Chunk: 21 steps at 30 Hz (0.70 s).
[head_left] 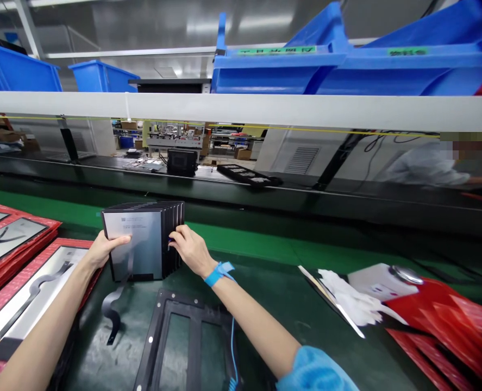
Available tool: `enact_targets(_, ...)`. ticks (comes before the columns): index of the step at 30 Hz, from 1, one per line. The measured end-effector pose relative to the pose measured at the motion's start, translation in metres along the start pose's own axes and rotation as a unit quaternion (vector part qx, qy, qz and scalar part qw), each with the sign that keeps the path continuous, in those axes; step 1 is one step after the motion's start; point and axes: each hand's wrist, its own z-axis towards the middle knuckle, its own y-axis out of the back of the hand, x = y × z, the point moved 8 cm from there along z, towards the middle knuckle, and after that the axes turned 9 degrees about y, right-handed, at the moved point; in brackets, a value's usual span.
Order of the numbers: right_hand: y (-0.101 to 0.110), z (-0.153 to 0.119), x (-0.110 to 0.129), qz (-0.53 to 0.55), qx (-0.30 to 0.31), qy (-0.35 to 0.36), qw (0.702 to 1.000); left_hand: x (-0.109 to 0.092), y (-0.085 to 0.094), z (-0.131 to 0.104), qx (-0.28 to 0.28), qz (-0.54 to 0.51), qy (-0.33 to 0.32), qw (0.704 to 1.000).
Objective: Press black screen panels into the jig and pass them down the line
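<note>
While both arms are reaching forward over the table [265, 304], we are observing a stack of dark panels [145, 241] standing upright on its lower edge between the two hands. The left hand [102, 248] is gripping the stack's left edge, with the thumb lying across the grey face of the front panel. The right hand [189, 250] is pinching the stack's right edge, its fingertips [172, 243] touching the panel sides; a blue wrist strap [218, 273] is sitting on that wrist, its cord trailing down toward us. A flat ribbon cable [112, 309] is hanging from the front panel and lying on the table just below the left hand. A black frame fixture [183, 336] is lying flat directly beneath the hands. Red trays [16, 260] holding further panels are resting left of the left hand. Well to the right of the right hand, white film scraps [346, 298] and red sheets [448, 320] are lying loose.
</note>
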Motion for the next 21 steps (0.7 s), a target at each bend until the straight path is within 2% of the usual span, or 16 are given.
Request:
enact_targets(12,-0.003,0.007,0.008,0.01,0.039,0.036,0.999,-0.003,0.0,-0.003,-0.012,-0.001,0.008,1.0)
enact_targets(18,0.015,-0.02,0.022,0.058,0.048,0.043,0.996,-0.006,-0.003,-0.005,-0.006,0.0,0.002,1.0)
enact_targets(21,0.022,-0.022,0.017,0.067,0.05,0.039,0.996,-0.005,-0.003,-0.005,-0.004,-0.001,0.001,1.0)
